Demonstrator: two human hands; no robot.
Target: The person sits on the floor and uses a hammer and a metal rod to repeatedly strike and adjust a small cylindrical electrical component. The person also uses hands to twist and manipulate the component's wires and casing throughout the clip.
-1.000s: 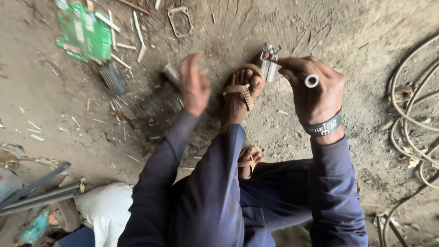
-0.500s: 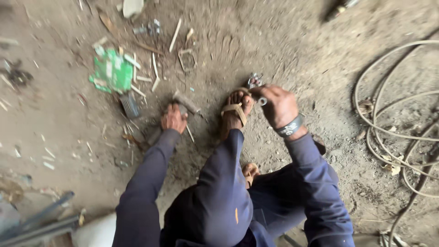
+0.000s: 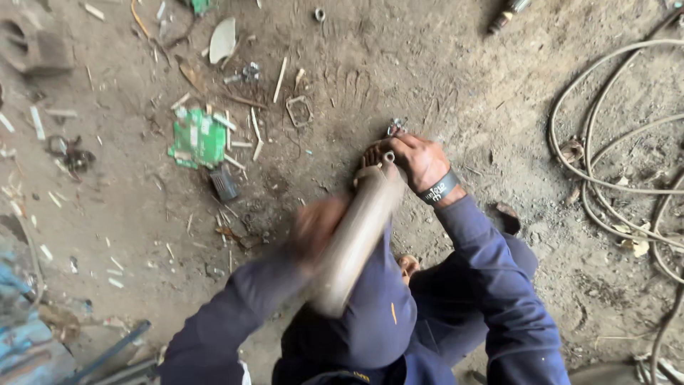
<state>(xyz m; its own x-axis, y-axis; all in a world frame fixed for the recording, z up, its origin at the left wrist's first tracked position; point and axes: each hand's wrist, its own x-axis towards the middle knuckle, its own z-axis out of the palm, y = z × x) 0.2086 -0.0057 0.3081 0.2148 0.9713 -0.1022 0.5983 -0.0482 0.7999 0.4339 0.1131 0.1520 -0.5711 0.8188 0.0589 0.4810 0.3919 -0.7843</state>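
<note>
A seated person's left hand (image 3: 318, 224), blurred, appears to grip a metal pipe (image 3: 356, 232) slanting over the knee, while the right hand (image 3: 417, 160) closes its fingers around a small metal fitting (image 3: 395, 128) above the dirt floor (image 3: 463, 71).

The left hand (image 3: 317, 224) and pipe (image 3: 356, 232) are motion-blurred; the right hand (image 3: 417, 160) hides a small metal piece (image 3: 394, 128).

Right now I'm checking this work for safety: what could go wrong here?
The left hand swings a blurred metal bar toward the small metal part that the right hand steadies; a miss could hit those fingers. The sandalled foot sits right beside it, bare toes exposed. The struck part might fly off.
</note>
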